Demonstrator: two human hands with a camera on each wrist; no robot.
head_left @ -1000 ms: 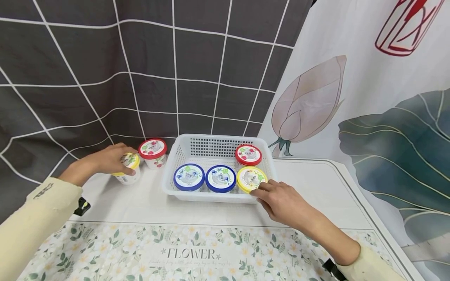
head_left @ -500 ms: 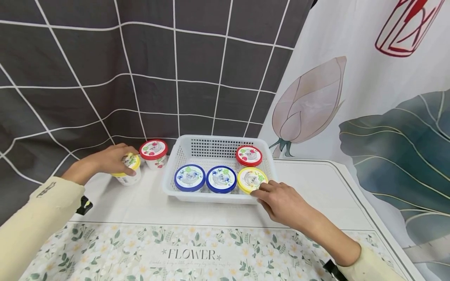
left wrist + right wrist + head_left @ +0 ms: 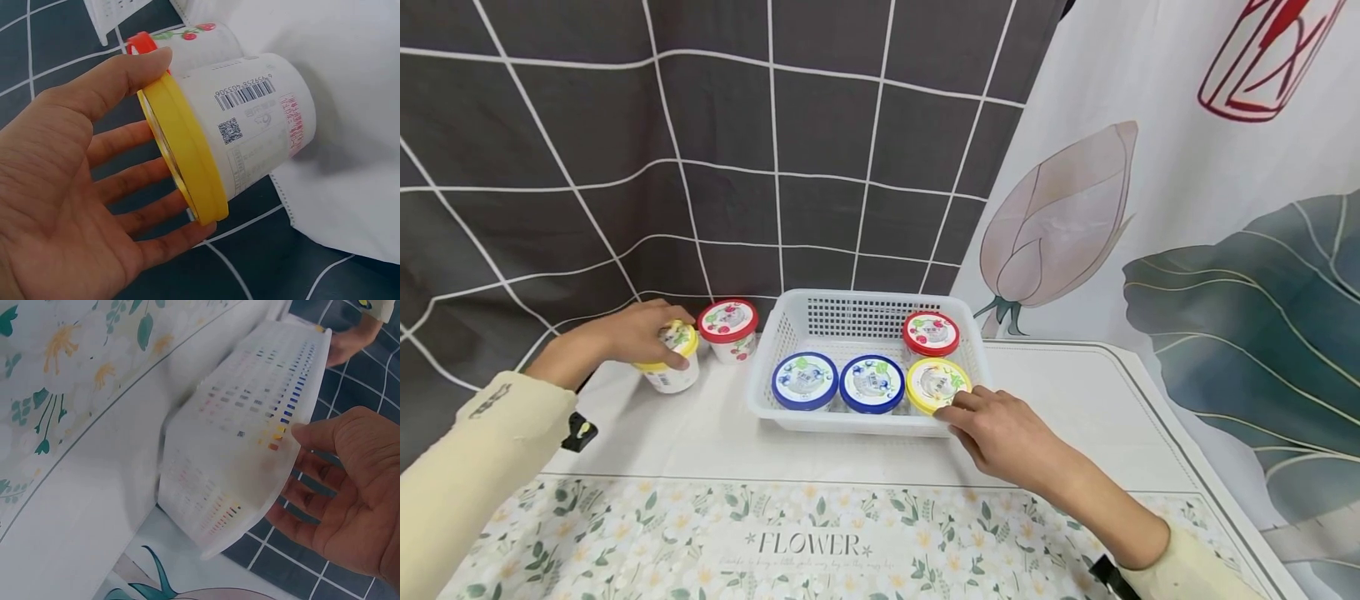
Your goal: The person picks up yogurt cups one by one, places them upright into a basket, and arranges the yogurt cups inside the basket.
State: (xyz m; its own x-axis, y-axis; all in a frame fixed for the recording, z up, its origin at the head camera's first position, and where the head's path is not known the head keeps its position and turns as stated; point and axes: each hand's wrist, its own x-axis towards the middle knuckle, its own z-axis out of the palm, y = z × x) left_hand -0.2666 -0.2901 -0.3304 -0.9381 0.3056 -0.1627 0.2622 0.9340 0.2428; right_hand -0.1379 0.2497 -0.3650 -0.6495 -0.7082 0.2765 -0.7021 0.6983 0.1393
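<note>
My left hand [image 3: 643, 333] grips a white paper tub with a yellow lid [image 3: 679, 367] left of the basket, thumb on one side of the lid and fingers spread around the other. A barcode [image 3: 245, 94] shows on that tub's side in the left wrist view. A red-lidded tub [image 3: 728, 325] stands right beside it. My right hand [image 3: 1000, 429] holds the front right rim of the white plastic basket [image 3: 857, 423], thumb outside and fingers over the rim. Its fingertips overlap the edge of a yellow-lidded tub [image 3: 937, 383] inside the basket.
Two blue-lidded tubs [image 3: 805, 382] sit along the basket's front, and a red-lidded tub [image 3: 931, 332] behind the yellow one. A grey checked curtain [image 3: 820, 150] hangs behind the table. Floral cloth [image 3: 805, 533] covers the table's near part. A patterned white curtain [image 3: 1097, 283] hangs at right.
My left hand and the tub in it have shifted very slightly to the left. The right hand and the basket stay in place.
</note>
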